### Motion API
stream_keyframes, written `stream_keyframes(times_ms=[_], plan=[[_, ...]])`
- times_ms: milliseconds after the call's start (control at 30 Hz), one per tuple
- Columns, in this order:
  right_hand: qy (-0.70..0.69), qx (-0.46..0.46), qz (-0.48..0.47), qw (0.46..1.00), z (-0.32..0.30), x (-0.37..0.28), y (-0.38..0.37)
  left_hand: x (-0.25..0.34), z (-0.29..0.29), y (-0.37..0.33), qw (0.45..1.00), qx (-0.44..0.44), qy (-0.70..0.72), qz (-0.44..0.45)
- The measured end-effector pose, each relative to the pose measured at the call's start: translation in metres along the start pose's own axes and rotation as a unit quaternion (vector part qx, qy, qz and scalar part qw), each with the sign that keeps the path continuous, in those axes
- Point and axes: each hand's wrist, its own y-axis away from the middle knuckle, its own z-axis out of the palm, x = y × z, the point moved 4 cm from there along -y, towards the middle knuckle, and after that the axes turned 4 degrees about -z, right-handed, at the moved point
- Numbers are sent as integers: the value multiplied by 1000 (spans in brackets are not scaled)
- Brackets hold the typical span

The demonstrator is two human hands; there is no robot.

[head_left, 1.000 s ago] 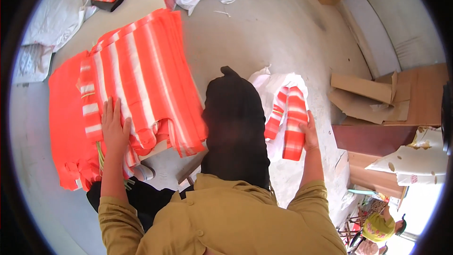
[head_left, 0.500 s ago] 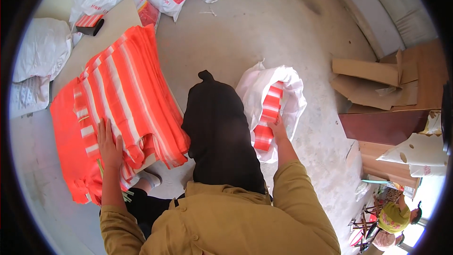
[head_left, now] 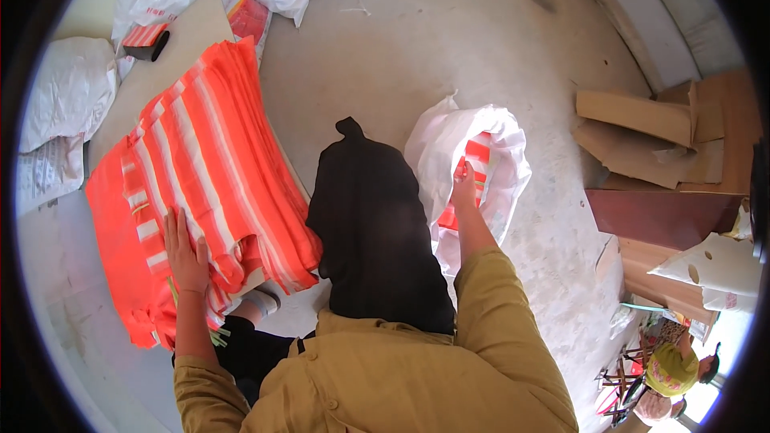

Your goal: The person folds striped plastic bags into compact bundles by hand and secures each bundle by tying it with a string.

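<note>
A thick stack of orange-red and white striped cloth [head_left: 233, 136] lies at my left, its sheets layered flat. My left hand [head_left: 188, 261] rests open on it near the front edge, palm down, fingers stretched out. Beside my right leg stands a white woven sack [head_left: 512, 140] with its mouth rolled open. Folded striped cloth pieces [head_left: 479, 152] are inside it. My right hand [head_left: 464, 187] reaches into the sack's mouth against these pieces, fingers drawn together. What those fingers hold, if anything, is hidden.
A black-clad leg [head_left: 373, 224] lies between stack and sack. Filled white bags [head_left: 64, 92] stand at the left and back. A small striped-and-black item [head_left: 147, 42] lies behind the stack. Cardboard [head_left: 638, 119] and a wooden cabinet [head_left: 666, 212] stand right. Another person [head_left: 672, 369] sits far off.
My right hand has moved farther forward inside the sack, and the striped pieces there show at a different angle. My left hand stays flat on the stack. The whole view has shifted slightly.
</note>
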Motion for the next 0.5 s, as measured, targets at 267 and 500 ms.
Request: stream_keyframes(times_ms=[267,500], plan=[[201,-39,-184,961,-3,-21,93,-8,-8,5,1000,8,-18,-1],[334,-215,5,918,-9,-42,99,2,-10,2,1000,3,-1,-10]])
